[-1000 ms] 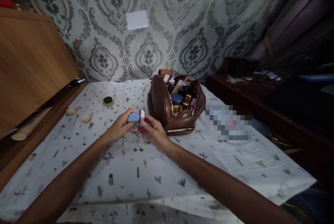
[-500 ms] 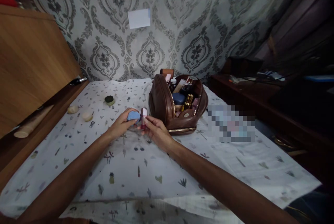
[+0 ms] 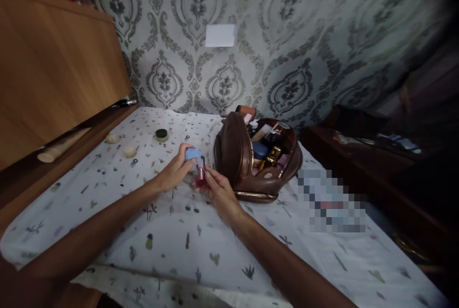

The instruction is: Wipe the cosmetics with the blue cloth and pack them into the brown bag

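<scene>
My left hand point(image 3: 175, 172) is closed round a small blue object point(image 3: 193, 154), held just above the patterned white cloth point(image 3: 172, 231). My right hand point(image 3: 215, 188) pinches a small pink bottle point(image 3: 201, 174) right beside it, so the two hands nearly touch. An open brown leather toiletry bag point(image 3: 233, 155) stands just right of my hands, packed with several bottles and tubes.
A wooden board point(image 3: 53, 64) leans at the left with a cream tube point(image 3: 62, 144) on its ledge. Small round pieces point(image 3: 130, 150) and a dark-lidded jar point(image 3: 161, 134) lie on the cloth. A dark wooden shelf point(image 3: 358, 164) runs along the right. Patterned wallpaper is behind.
The view has shifted, so everything sits further right in the picture. My hands stay together on the blue object and pink bottle; the bottle's pale cap no longer shows.
</scene>
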{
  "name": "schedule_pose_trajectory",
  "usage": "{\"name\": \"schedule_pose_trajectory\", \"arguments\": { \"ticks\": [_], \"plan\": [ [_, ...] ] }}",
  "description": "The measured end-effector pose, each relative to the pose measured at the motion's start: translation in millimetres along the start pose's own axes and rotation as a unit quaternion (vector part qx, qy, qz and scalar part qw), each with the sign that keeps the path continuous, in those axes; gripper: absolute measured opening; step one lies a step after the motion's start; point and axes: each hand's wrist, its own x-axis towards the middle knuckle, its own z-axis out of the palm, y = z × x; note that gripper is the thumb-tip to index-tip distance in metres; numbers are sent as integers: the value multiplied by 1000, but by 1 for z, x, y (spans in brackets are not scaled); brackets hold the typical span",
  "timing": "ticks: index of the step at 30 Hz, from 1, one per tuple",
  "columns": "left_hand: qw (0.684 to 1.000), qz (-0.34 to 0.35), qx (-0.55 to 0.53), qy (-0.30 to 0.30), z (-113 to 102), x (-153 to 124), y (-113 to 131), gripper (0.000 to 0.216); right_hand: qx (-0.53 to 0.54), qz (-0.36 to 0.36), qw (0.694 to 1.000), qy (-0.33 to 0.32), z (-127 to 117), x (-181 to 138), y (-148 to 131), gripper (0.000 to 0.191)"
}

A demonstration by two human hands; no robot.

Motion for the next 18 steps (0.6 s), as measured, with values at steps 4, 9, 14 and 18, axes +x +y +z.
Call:
{"name": "schedule_pose_trajectory", "arguments": {
  "ticks": [4, 9, 14, 18],
  "plan": [
    [1000, 22, 21, 0, -3, 2, -2, 18, -3, 6, 1000, 15, 1, -2, -2, 49],
    [991, 104, 70, 39, -6, 3, -4, 7, 8, 18, 999, 26, 4, -5, -6, 58],
    [974, 182, 114, 65, -4, 0, -5, 12, 28, 34, 999, 20, 5, -5, -7, 57],
    [969, 207, 125, 58, -1, -4, -1, 20, 45, 27, 999, 1, 5, -5, -7, 55]
  ]
}}
